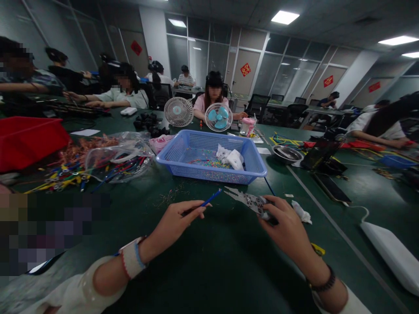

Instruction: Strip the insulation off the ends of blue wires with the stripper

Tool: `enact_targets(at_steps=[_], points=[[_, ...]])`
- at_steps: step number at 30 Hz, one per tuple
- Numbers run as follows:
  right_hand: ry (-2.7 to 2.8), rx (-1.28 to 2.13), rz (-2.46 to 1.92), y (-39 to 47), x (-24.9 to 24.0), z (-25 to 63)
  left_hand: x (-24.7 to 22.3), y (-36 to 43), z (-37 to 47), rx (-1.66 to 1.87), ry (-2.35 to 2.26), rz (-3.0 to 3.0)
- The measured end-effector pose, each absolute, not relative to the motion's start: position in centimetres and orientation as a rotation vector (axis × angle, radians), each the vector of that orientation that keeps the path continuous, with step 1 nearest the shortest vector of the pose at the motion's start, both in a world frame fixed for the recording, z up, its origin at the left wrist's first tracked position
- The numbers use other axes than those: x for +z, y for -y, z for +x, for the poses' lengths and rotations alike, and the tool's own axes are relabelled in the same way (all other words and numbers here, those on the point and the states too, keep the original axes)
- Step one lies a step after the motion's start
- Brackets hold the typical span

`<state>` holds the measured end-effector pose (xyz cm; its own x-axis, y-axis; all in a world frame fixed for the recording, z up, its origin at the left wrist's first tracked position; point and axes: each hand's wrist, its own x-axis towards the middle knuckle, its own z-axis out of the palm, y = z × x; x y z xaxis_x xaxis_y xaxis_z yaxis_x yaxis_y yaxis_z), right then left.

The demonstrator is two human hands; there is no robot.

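A: Item one, left hand (pixel 186 213); thumb and fingers together, clamped on the blue cable (pixel 212 198); where does the cable lie?

B: In the fingertips, its free end projecting forward and to the right, beyond the hand; that end sits just beside the tips of the pliers (pixel 250 202), a small gap between.

A: Item two, right hand (pixel 283 213)?

B: Closed around the handles of the pliers; metal, flat, with toothed jaws slightly parted and directed left, towards the cable end.

A: Next outward?

B: Fine wire scraps (pixel 170 196), loose on the dark green table (pixel 209 261), ahead of the left hand; one crumpled tissue (pixel 301 212), just beyond the right hand, to its right.

A: Farther still?

B: One blue basket (pixel 209 175), perforated, ahead of both hands, holding small coloured bits and white crumpled material (pixel 236 159); one metal bowl (pixel 288 153), right of it; one clear plastic bag (pixel 122 161) with coloured cables, left of it; two fans (pixel 218 117), behind the basket.
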<state>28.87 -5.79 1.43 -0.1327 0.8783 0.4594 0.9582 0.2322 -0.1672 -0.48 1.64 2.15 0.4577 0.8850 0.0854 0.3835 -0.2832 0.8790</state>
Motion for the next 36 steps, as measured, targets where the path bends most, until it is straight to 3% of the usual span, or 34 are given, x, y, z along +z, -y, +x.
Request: enact_targets(at_steps=[36], points=[[2.089,-0.024,-1.665,6.0,1.3,27.9,0.6,-1.7,-0.6,0.818,-1.054,1.816]])
